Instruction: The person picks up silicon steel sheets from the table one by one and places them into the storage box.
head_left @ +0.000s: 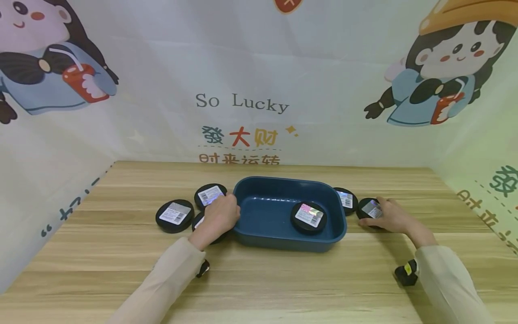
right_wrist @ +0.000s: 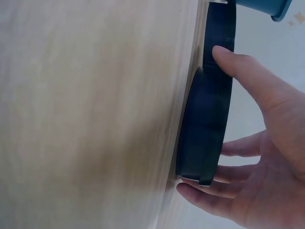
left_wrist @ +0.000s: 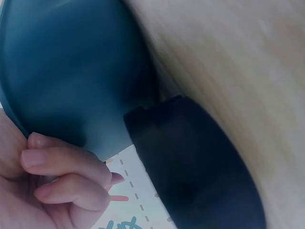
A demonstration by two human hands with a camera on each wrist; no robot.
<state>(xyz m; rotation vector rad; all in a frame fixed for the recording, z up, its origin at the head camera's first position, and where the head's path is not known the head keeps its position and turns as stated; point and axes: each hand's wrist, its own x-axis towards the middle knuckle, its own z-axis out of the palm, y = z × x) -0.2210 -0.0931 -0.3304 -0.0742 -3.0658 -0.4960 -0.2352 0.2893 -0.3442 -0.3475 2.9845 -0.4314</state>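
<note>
A blue plastic basin (head_left: 263, 243) stands in the middle of the table with one flat, round black container (head_left: 308, 218) inside, label up. At its left end, my left hand (head_left: 220, 216) holds the rim, fingers curled in the left wrist view; the thumb is hidden. Below that hand lies a partly covered black container (left_wrist: 195, 167). On the right, my right hand (head_left: 390, 216) grips another black container (head_left: 370, 208), thumb on the near edge and fingers round the other side. This container is low at the table beside a neighbouring black container (head_left: 346, 200).
Left of the basin lie two more labelled black containers (head_left: 175, 216) (head_left: 210, 196). A printed cloth backdrop (head_left: 344, 135) rises behind the wooden table (head_left: 291, 288) and along both sides.
</note>
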